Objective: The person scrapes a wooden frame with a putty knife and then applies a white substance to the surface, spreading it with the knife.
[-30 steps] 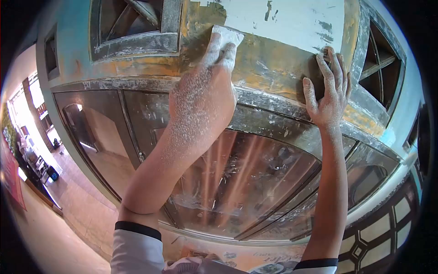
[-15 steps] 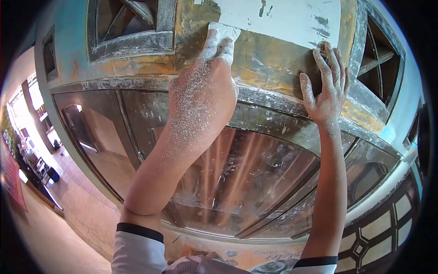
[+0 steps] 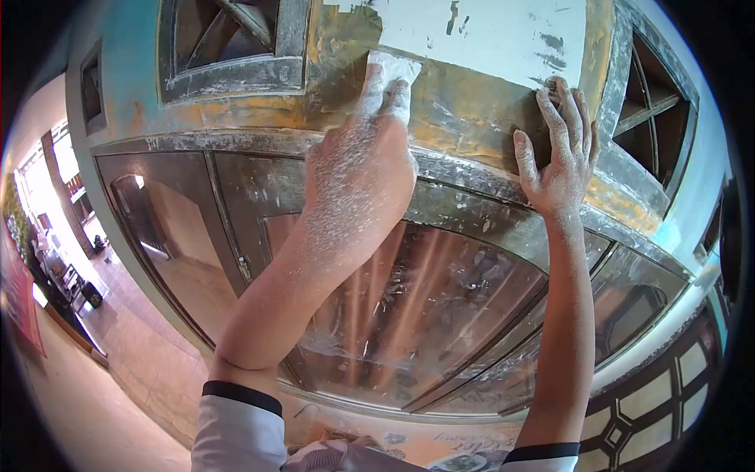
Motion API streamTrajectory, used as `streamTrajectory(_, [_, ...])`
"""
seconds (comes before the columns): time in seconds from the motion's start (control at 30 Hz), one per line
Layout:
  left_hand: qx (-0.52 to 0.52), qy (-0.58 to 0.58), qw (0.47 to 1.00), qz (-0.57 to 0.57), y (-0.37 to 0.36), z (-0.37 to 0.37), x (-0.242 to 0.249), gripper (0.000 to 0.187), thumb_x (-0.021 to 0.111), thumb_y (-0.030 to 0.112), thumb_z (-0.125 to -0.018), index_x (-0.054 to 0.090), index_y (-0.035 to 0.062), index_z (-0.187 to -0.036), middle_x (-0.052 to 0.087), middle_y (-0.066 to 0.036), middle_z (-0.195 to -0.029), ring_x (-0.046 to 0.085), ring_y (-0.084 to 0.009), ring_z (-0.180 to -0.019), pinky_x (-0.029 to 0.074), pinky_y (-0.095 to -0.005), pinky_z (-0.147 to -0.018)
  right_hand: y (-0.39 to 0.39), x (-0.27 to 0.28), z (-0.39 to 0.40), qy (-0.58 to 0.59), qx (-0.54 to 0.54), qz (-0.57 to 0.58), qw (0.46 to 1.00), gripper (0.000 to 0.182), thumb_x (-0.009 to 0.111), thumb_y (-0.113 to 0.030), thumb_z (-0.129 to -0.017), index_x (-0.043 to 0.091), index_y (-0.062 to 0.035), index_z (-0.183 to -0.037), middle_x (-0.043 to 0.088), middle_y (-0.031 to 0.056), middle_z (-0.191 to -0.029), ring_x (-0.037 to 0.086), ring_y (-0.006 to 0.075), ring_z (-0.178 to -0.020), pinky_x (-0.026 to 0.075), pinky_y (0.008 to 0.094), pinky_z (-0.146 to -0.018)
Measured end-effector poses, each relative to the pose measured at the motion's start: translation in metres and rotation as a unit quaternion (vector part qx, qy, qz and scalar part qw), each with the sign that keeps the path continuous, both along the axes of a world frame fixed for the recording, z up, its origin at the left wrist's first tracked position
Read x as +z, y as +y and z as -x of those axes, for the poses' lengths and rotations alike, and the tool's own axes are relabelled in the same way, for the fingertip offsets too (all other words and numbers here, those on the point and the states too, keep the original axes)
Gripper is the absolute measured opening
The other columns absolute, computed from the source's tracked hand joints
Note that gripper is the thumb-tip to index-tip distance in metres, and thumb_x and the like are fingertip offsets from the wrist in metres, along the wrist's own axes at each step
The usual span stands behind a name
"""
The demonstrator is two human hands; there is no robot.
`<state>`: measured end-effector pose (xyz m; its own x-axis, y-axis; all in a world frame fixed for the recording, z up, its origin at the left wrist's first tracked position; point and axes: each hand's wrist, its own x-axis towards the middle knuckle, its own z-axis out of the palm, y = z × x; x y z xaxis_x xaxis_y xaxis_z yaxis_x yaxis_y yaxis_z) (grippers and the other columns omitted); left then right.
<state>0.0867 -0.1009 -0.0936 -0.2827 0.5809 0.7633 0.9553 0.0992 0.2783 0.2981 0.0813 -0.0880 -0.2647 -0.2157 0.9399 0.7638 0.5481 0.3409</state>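
Observation:
My left hand (image 3: 360,161), coated in white dust up the forearm, is closed around a flat white-dusted scraper (image 3: 395,68). Two fingers lie stretched along its blade, and its wide end is against the wooden panel (image 3: 464,98). The handle is hidden in my palm. Above the blade is a pale white patch (image 3: 487,39) with dark chipped marks. My right hand (image 3: 560,161), dusty too, rests on the panel with fingers apart, fingertips at the patch's lower right edge. It holds nothing.
Below the panel runs a worn curved ledge (image 3: 259,142) over a glazed wooden frame (image 3: 425,307). Recessed openings with crossed bars, one at left (image 3: 228,35) and one at right (image 3: 645,110), flank the panel. A tiled floor (image 3: 149,346) shows at lower left.
My left hand and the scraper have slid slightly down and right along the panel. My right hand stays in place; the view has shifted a little.

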Motion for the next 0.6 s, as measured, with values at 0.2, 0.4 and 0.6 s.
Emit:
streamTrajectory(0.2, [-0.025,0.106,0.989,-0.102,-0.001,0.032,-0.014,0.055,0.058,0.002,-0.091,0.055,0.0048,-0.146,0.048,-0.015,-0.156,0.065,-0.0368,-0.122,0.055,-0.0450,-0.102,-0.002,0.000,-0.002,-0.004,0.005,0.005,1.000,0.055,0.069,-0.040,-0.093,0.061,-0.0225,-0.144,0.045,0.0053,-0.161,0.037,0.0329,-0.151,0.021,0.0592,-0.124])
streamTrajectory(0.4, [-0.022,0.083,0.981,-0.176,0.020,0.069,-0.015,0.051,0.052,0.000,-0.094,0.058,0.0087,-0.144,0.051,-0.009,-0.156,0.058,-0.0329,-0.131,0.050,-0.0427,-0.107,-0.001,-0.001,-0.002,-0.005,0.001,0.005,1.000,0.055,0.069,-0.039,-0.093,0.061,-0.0213,-0.144,0.045,0.0063,-0.161,0.038,0.0330,-0.151,0.021,0.0580,-0.124])
streamTrajectory(0.6, [-0.001,0.115,0.963,-0.242,0.041,0.090,0.005,0.053,0.053,0.004,-0.094,0.055,0.0126,-0.147,0.050,-0.007,-0.157,0.060,-0.0346,-0.127,0.055,-0.0431,-0.100,-0.002,-0.001,-0.002,-0.008,0.005,-0.002,1.000,0.055,0.068,-0.039,-0.094,0.059,-0.0218,-0.145,0.045,0.0063,-0.161,0.037,0.0320,-0.151,0.021,0.0578,-0.124])
